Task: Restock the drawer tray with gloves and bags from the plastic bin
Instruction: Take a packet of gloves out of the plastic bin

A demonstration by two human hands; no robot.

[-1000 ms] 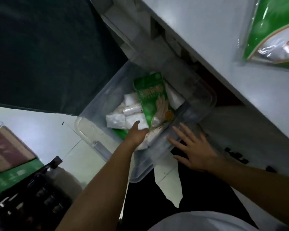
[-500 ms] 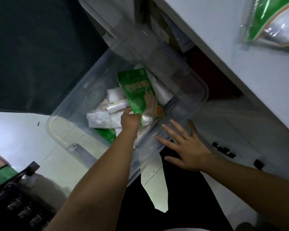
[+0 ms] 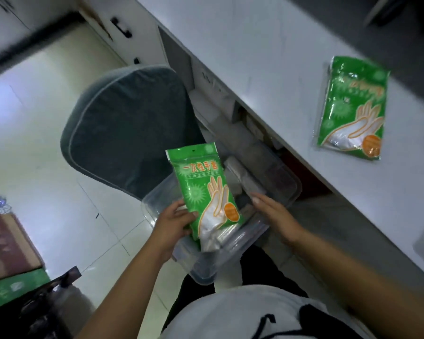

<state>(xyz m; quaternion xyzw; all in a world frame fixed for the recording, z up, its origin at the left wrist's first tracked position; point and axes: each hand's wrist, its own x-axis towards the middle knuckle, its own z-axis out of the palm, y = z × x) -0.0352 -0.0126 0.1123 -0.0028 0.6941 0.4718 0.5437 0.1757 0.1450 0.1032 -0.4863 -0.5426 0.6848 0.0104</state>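
Far left: cardboard box (image 3: 8, 250) with a green lower band on the tiled floor, not in play. Next, a dark chair cushion (image 3: 130, 128) sits behind the clear plastic bin (image 3: 230, 253), which stands in front of the person, below the counter edge. Left hand (image 3: 174, 226) pinches a green glove pack (image 3: 206, 192) by its lower left edge, thumb on the front face, fingers behind; pack is held upright, lifted above the bin's left half, and a clear plastic bit hangs under it, can't tell whether it's part of the pack. Bin still holds pale rolled bags (image 3: 235, 177) and more wrapped stock, details too dim to sort. Right hand (image 3: 274, 216) lies flat with fingers straight and close together over the bin's right side, gripping nothing; whether it touches the rim I can't tell. Right of that, white counter (image 3: 255, 69) carries a second green glove pack (image 3: 353, 108), lying flat, well apart from the bin. Drawer tray isn't identifiable here: there's a dark opening under the counter, contents unclear. Judgement: early to mid task. One pack staged on the counter, one in hand, bags untouched, and nothing visibly in the tray yet.
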